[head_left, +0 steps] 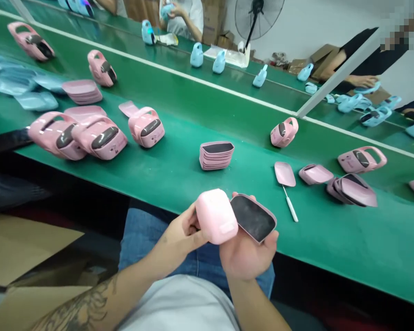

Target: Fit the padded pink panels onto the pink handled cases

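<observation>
In my left hand [182, 234] is a pink rounded plastic casing [216, 216], gripped between thumb and fingers. My right hand [244, 259], palm up, holds a shallow pink cover [253, 218] whose dark inner side faces up. The casing's right edge overlaps the cover; I cannot tell if they touch. Beyond my hands stands a stack of pink covers [216, 157] with a dark top. To the right lie a single pink cover [284, 174] and a screwdriver [291, 209] with a white handle. Both hands are above my lap at the bench edge.
Pink handled devices stand on the green bench [179, 174], including one at left [146, 128] and one at right [362, 159]. More pink covers [353, 191] lie at right. Blue wrapped pieces [14, 78] are far left. Across a white rail, other people handle blue devices [196, 55].
</observation>
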A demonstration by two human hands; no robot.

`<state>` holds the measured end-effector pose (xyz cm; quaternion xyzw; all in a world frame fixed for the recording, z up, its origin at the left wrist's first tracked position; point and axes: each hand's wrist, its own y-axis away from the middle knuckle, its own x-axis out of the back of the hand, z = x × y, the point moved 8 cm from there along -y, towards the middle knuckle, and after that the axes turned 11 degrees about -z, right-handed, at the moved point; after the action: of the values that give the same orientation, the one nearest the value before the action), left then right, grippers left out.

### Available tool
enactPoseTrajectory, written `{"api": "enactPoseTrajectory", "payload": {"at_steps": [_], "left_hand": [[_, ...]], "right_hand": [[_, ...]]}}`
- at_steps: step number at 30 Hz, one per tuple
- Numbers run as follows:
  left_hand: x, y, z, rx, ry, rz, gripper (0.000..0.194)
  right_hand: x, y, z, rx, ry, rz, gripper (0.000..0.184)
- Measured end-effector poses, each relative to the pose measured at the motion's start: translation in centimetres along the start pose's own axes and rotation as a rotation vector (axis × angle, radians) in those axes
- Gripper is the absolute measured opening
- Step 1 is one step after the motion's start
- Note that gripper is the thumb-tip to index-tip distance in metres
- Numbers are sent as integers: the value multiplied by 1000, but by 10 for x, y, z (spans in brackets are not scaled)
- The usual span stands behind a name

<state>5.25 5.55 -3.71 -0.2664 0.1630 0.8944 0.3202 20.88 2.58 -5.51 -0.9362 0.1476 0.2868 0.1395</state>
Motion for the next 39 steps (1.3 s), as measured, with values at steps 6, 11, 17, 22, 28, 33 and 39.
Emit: {"api": "enactPoseTrajectory", "payload": {"at_steps": [6, 11, 17, 22, 28, 33, 39], "left_hand": [[20, 2, -9, 197, 99, 195, 76], [26, 5, -1, 253, 90, 257, 75], [21, 4, -5, 269, 31, 197, 73], [17, 2, -5, 302, -13, 121, 70], [10, 0, -3, 321, -8, 64, 65], [12, -1, -3, 315, 9, 83, 64], [8, -6, 0, 232, 12, 33, 63]], "right_hand": [[-10, 11, 7, 11, 71, -241, 86], [-12, 12, 5, -5, 357, -460, 111], [-19, 5, -4, 90, 719, -746, 117], [-20, 2, -14, 182, 839, -820, 114], [-29, 3, -25, 213, 880, -887, 114], [-33, 5, -29, 184, 897, -916, 119], [-38, 5, -32, 136, 969, -966, 115]]}}
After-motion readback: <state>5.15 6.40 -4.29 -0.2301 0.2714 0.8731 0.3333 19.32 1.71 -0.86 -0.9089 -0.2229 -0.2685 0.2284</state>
